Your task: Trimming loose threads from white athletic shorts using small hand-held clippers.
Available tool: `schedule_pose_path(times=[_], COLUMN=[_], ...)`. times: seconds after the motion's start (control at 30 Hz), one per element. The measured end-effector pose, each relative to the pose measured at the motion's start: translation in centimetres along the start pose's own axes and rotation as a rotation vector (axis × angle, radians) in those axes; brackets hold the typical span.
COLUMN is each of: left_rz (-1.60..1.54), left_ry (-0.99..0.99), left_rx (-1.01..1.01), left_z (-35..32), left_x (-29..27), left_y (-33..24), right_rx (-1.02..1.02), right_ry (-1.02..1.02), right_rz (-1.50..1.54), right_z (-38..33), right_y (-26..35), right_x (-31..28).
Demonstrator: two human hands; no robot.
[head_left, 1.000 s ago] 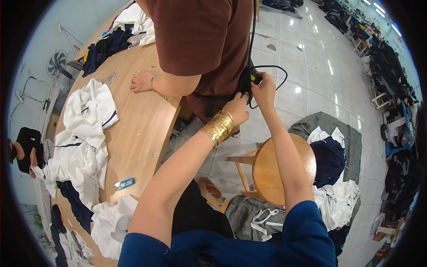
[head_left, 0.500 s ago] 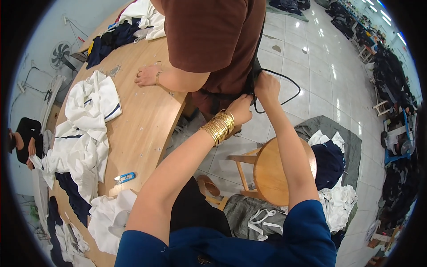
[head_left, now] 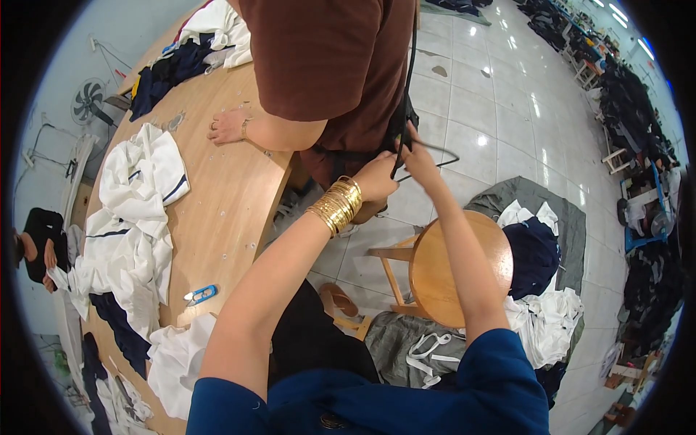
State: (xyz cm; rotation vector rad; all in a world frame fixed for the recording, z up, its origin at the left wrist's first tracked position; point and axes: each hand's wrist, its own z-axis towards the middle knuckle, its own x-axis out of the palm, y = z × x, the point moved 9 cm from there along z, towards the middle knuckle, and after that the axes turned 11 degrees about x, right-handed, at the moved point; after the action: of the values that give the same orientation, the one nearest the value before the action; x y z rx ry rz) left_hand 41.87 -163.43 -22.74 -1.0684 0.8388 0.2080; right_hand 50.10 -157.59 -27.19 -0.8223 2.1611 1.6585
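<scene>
Both my hands are at the back of a person in a brown shirt (head_left: 312, 58), level with the waist. My left hand (head_left: 377, 177), bangles on its wrist, is closed around a black cord (head_left: 411, 65) that runs up along the person's back. Just to its right, my right hand (head_left: 420, 163) has its fingers closed on the same cord, and a loop of it sticks out to the right. A dark object at the waist is partly hidden behind my hands, and its kind I cannot make out. The person's hand (head_left: 228, 127) rests flat on the table.
A wooden table (head_left: 210, 210) on the left bears white garments (head_left: 134, 217) and blue thread snips (head_left: 201, 294). A round wooden stool (head_left: 442, 290) stands below my right forearm. Beside it, clothes lie on a grey sheet (head_left: 573, 217). Another person (head_left: 47, 246) is at the far left.
My right hand has come down and in toward my left. The cord now stretches up along the person's back, and its loop at the right is narrower. The view has shifted slightly.
</scene>
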Motion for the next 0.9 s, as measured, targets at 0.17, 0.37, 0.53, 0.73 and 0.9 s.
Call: schedule_pose_path(times=[0.17,0.37,0.53,0.73,0.9], left_rz=[0.09,-0.133,-0.128,-0.066,-0.53], left_ry=[0.033,0.019,0.049,0.058,0.001], left_rx=[0.023,-0.119,-0.161,-0.15,-0.246], left_z=[-0.9,-0.7,-1.0,-0.2,0.0], left_x=[0.3,-0.7,-0.3,0.0,0.3], left_y=[1.1,0.2,0.4,0.6,0.3], right_rx=[-0.389,-0.353,-0.164,0.168,0.009], right_ry=[-0.17,-0.692,-0.515,-0.458,-0.514], right_rz=[0.398,-0.182,-0.43,-0.089,0.353], right_z=[-3.7,-4.8,-3.4,-4.3,-4.5], right_y=[0.8,2.4,0.4,-1.7,-1.5], right_x=[1.0,-3.5,-2.0,-1.7,-2.4])
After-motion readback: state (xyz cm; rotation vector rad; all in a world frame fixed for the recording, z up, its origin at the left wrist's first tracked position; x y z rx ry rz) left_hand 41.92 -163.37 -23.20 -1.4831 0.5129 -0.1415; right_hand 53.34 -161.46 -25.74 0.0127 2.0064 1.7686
